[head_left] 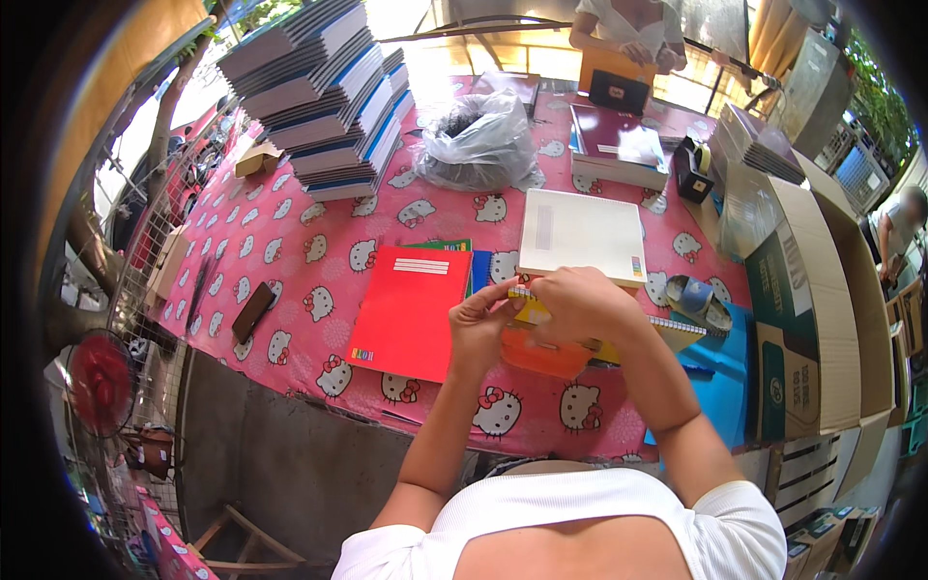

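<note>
My left hand (478,324) and my right hand (575,307) meet over the near middle of the table. Both pinch a small yellow item (530,311) at the top of an orange notebook (543,356); what exactly the yellow item is I cannot tell. A spiral-bound notebook (677,329) pokes out to the right under my right forearm. Just beyond my hands lies a white ream-like pack (580,235). A red notebook (408,311) lies flat to the left of my left hand, with green and blue covers peeking from under it.
The table carries a pink patterned cloth (300,251). A tall stack of notebooks (329,97) stands far left, a grey plastic bag (478,145) mid-back, a maroon book (619,145), a tape dispenser (692,166), open cardboard boxes (812,290) at right. Another person (628,29) stands across the table.
</note>
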A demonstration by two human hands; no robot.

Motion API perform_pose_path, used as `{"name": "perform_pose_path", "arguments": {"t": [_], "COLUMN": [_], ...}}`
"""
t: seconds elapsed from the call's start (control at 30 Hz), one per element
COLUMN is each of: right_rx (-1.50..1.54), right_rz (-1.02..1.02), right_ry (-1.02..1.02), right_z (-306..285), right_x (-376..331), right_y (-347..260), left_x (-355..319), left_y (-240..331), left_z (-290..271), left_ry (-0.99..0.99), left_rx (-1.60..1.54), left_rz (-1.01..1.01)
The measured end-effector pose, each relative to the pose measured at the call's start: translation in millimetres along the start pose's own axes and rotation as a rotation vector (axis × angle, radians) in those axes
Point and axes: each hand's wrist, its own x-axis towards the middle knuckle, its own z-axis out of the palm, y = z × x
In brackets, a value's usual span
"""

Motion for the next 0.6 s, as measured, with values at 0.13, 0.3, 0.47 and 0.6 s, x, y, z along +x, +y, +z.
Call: {"name": "perform_pose_path", "arguments": {"t": [0.13,0.3,0.47,0.6], "right_rx": [0.307,0.824,0.245,0.186], "right_rz": [-0.172,0.180,0.751,0.679], "right_ry": [0.973,1.478,1.128,0.846], "right_z": [18.4,118.6,193.5,252.0], "right_x": [-44.5,-138.9,-192.6,-202.0], "right_y": [6.6,55.5,120.3,147.0], "left_x": [3.7,14.9,40.0,41.2], "left_y": [3.6,11.8,2.8,12.1], "left_z": [-5.6,3.6,4.4,25.3], "left_ry": [-0.010,-0.176,-0.497,-0.625], "left_rx": [0.076,-0.079,-0.073,-0.072], "left_rz": [-0.012,-0.021,0.007,-0.041]}}
